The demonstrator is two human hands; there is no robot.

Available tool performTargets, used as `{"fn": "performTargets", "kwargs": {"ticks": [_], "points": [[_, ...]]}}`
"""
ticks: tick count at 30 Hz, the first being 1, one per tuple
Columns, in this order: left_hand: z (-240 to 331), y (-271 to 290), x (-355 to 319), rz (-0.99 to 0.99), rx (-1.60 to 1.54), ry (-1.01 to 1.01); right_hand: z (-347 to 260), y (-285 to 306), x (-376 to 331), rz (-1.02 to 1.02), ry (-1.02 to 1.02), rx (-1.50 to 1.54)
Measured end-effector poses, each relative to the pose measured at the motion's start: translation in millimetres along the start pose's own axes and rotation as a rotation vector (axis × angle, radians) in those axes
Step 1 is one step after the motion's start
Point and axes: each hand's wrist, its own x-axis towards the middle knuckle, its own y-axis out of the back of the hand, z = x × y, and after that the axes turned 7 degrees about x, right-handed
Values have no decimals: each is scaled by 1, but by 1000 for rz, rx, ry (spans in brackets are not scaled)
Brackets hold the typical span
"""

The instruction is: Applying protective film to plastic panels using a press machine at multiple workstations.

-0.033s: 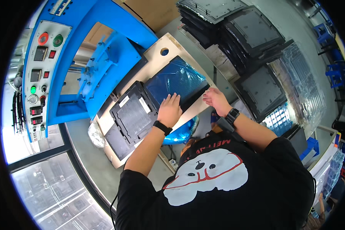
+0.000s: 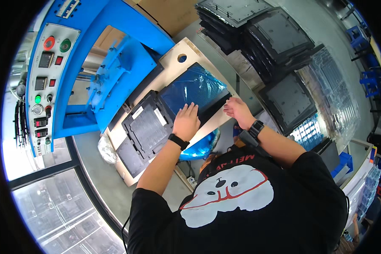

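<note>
A dark panel covered in blue film lies on a pale wooden board in front of me. My left hand rests flat on the panel's near edge, with a black band on its wrist. My right hand, with a watch on its wrist, is at the panel's right corner, fingertips touching the edge. Whether it pinches the film is unclear. A black framed tray lies on the board just left of the panel.
A blue press machine with a control panel of buttons stands at the left. Stacks of black panels and clear plastic trays fill the right. Crumpled blue film lies below the board's near edge.
</note>
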Motion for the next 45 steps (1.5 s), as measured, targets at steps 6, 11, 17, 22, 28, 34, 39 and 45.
{"fn": "performTargets", "kwargs": {"ticks": [6, 11, 17, 22, 28, 34, 39, 45], "points": [[-17, 35, 11, 143, 62, -37, -14, -31, 2, -161, 138, -2], [-22, 39, 15, 126, 33, -36, -7, -39, 18, 58, 146, -300], [-23, 53, 28, 198, -43, 82, 16, -7, 40, 102, 282, -783], [-35, 82, 31, 171, -103, 231, -29, -63, -4, -129, 104, -94], [-22, 60, 20, 239, -163, 128, -69, -131, 12, -338, 60, 66], [-7, 55, 12, 337, -313, 185, -64, -124, 13, -422, 94, 99], [-11, 80, 16, 455, -493, 256, -73, -128, -25, -569, 212, 112], [-9, 80, 8, 551, -548, 245, -70, -129, -46, -622, 265, 114]]}}
